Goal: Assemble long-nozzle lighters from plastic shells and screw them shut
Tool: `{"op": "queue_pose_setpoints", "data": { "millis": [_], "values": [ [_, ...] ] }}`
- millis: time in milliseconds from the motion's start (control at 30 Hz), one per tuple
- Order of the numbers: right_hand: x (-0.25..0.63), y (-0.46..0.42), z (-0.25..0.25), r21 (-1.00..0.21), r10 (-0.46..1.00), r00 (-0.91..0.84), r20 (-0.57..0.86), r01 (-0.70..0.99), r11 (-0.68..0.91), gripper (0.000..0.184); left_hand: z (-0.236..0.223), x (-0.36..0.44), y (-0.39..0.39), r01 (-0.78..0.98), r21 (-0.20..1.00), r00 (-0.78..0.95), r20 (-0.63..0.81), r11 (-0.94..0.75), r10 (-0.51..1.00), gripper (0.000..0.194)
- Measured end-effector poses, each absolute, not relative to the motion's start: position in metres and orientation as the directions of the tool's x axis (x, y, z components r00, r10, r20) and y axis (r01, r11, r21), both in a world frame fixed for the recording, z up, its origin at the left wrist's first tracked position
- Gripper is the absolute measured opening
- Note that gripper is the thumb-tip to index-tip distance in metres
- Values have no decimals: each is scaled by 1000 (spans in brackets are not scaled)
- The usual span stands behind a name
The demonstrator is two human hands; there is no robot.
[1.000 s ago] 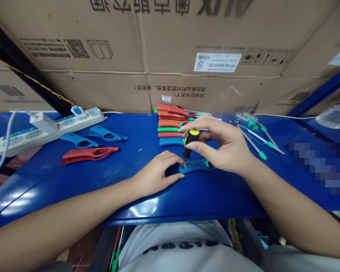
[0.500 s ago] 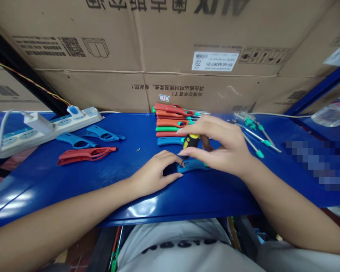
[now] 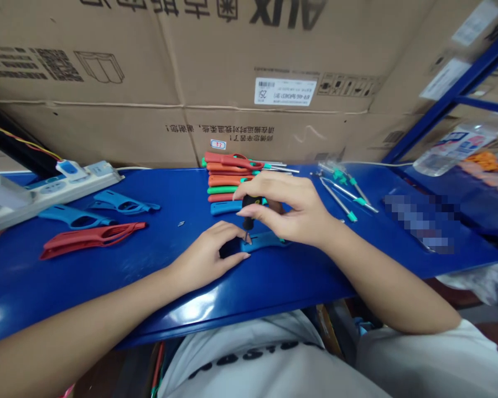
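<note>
My right hand [image 3: 294, 207] grips a screwdriver [image 3: 248, 222] with a dark handle, held upright. Its tip meets the left end of a blue lighter body [image 3: 265, 241] lying flat on the table. At that same end, the thumb and forefinger of my left hand [image 3: 207, 253] pinch the lighter body and steady it. Part of its right end sits behind my right hand, with a bit of green showing there. Just beyond is a row of stick lighters with red, orange, green and blue handles [image 3: 228, 181]. A few small screws [image 3: 181, 224] lie to the left.
Loose blue shells [image 3: 126, 202] and a red shell [image 3: 91, 239] lie at the left, near a white power strip [image 3: 52, 190]. Metal lighter tubes with green parts [image 3: 348, 193] lie at the right. Behind stands a large cardboard box [image 3: 128, 130]; a plastic bottle [image 3: 452, 146] is far right.
The camera view has turned to the right, so everything sits further left. The screwdriver, tilted before, now stands more upright over the blue lighter body. Both hands keep their holds.
</note>
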State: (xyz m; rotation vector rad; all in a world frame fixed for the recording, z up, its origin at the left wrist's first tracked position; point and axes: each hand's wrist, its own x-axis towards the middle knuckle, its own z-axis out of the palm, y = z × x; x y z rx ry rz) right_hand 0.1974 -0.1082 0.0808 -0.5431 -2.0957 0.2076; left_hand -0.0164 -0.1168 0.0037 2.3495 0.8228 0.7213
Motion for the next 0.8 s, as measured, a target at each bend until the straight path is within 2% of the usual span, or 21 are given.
{"op": "queue_pose_setpoints", "data": {
  "millis": [167, 267, 367, 433, 533, 600, 667, 733, 800],
  "values": [
    [199, -107, 75, -307, 473, -433, 767, 401, 863, 24, 4, -15, -117, 400, 645, 650, 301, -651, 698, 17],
    [199, -110, 77, -437, 534, -493, 687, 307, 846, 34, 5, -15, -117, 400, 643, 649, 304, -653, 697, 17],
    [198, -113, 81, -518, 552, -528, 645, 229, 824, 27, 3, -14, -117, 403, 636, 655, 301, -658, 693, 16],
    [197, -114, 83, -475, 522, -529, 669, 236, 848, 21, 1, -14, -117, 405, 635, 655, 299, -657, 693, 16],
    [196, -113, 81, -348, 467, -521, 714, 314, 883, 18, 0, -12, -119, 393, 638, 658, 308, -663, 687, 16],
    [196, -112, 79, -269, 448, -496, 744, 391, 880, 25, 1, -11, -120, 383, 639, 661, 314, -667, 681, 16],
    [197, -111, 78, -242, 441, -477, 760, 422, 874, 29, 3, -10, -121, 384, 639, 663, 311, -666, 681, 15],
    [198, -111, 79, -306, 461, -493, 738, 365, 879, 29, 6, -10, -121, 386, 636, 666, 310, -669, 679, 15],
    [199, -112, 81, -420, 497, -527, 689, 269, 867, 32, 7, -10, -122, 382, 630, 669, 316, -676, 673, 16]
  ]
}}
